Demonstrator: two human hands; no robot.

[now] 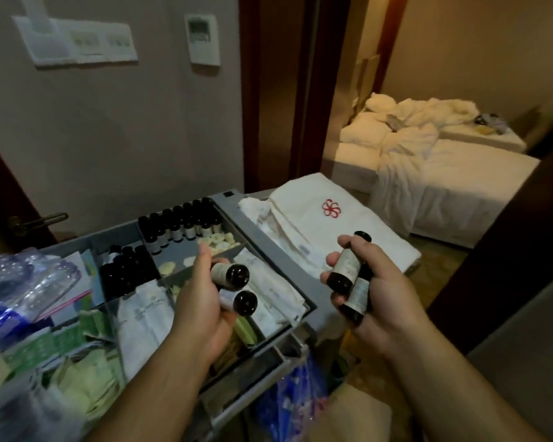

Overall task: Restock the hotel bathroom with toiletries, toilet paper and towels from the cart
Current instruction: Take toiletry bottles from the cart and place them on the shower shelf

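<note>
Step in hand: you are drawing toiletries from the cart. No towels or toilet paper are in your hands.
Left hand: your left hand point(201, 298) is curled round two small dark bottles point(235, 287), their dark ends facing you, above the near right corner of the cart tray point(310, 309).
Right hand: your right hand point(375, 295) grips a second pair of bottles point(348, 269), roughly upright, just off the tray's right edge.
Stock: the spare bottles point(179, 228) stand in rows in the tray's far compartment.
Towels: the folded towels point(304, 199) lie beside the tray's right edge, untouched.
Next move: both hands are full, so you probably need to carry these four to the bathroom, which is not in view. Squeeze firmly, because paired smooth bottles may slide against each other.
</note>
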